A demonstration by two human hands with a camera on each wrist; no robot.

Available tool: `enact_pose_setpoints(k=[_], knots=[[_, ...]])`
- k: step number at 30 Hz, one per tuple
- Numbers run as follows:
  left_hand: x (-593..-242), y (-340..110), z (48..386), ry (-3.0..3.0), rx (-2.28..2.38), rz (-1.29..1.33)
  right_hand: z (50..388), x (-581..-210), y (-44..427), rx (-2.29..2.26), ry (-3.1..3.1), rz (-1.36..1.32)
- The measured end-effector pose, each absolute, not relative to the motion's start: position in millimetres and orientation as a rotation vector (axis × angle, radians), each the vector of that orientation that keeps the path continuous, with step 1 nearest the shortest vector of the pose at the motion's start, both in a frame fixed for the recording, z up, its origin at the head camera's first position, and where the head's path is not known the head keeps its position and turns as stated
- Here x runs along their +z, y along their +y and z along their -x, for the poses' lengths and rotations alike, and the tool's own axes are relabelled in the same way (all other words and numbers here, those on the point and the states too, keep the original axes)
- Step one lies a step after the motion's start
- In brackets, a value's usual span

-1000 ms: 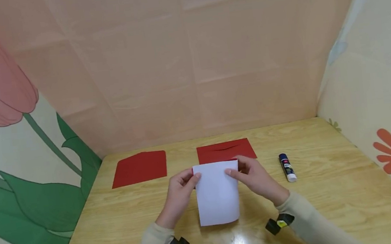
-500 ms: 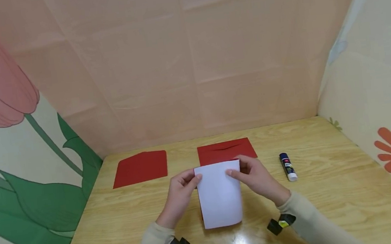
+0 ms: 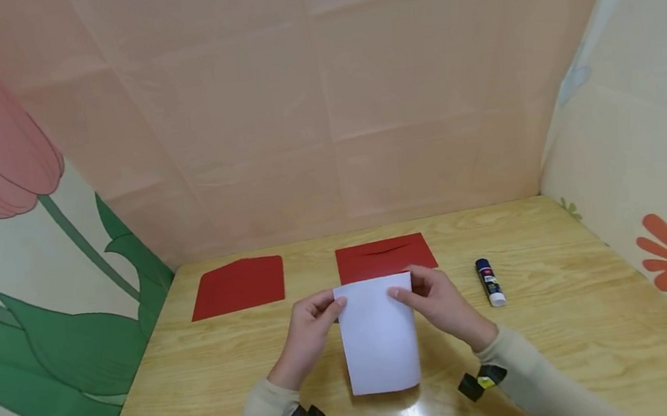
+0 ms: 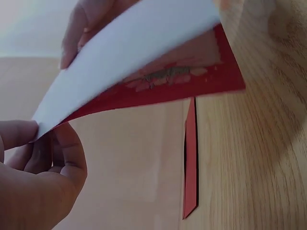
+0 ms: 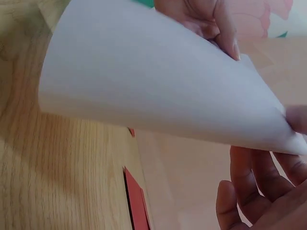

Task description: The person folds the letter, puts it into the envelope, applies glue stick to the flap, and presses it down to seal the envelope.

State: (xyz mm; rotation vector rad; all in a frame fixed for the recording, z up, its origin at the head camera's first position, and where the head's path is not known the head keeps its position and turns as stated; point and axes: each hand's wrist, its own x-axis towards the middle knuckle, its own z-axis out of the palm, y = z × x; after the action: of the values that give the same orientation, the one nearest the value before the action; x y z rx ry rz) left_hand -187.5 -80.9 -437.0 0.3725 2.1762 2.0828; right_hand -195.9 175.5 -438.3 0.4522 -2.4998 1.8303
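Note:
A white sheet of paper is held up over the front middle of the table. My left hand pinches its top left corner, thumb in front and fingers behind. My right hand grips near the top right corner in the same way. Behind the sheet, the left wrist view reveals a red card with a flower-like picture on its face. Paper and card meet at the pinched edge and part toward the other end. In the head view the sheet hides most of the card.
Two red envelopes lie at the back of the table: one at the left, another in the middle, just beyond the hands. Off to the right lies a capped glue stick. A pinkish-beige cloth hangs behind the table.
The paper has shifted slightly right and toward me with both hands. The red edge that peeked out along its left side half a second ago is now mostly covered.

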Motion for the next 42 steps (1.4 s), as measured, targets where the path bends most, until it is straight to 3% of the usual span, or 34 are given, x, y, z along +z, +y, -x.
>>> enact_pose_setpoints(k=[16, 27, 35, 42], knots=[[-434, -88, 190, 2.299, 1.935, -0.42, 190, -433, 175, 1.681, -2.313, -0.333], [-416, -105, 196, 2.564, 1.632, -0.501, 193, -433, 171, 1.35, -2.29, -0.582], [-399, -83, 190, 2.498, 1.64, -0.721, 185, -418, 150, 0.997, -2.327, -0.903], [-397, -69, 185, 2.54, 1.61, -0.898, 180, -413, 140, 0.856, -2.404, -0.937]])
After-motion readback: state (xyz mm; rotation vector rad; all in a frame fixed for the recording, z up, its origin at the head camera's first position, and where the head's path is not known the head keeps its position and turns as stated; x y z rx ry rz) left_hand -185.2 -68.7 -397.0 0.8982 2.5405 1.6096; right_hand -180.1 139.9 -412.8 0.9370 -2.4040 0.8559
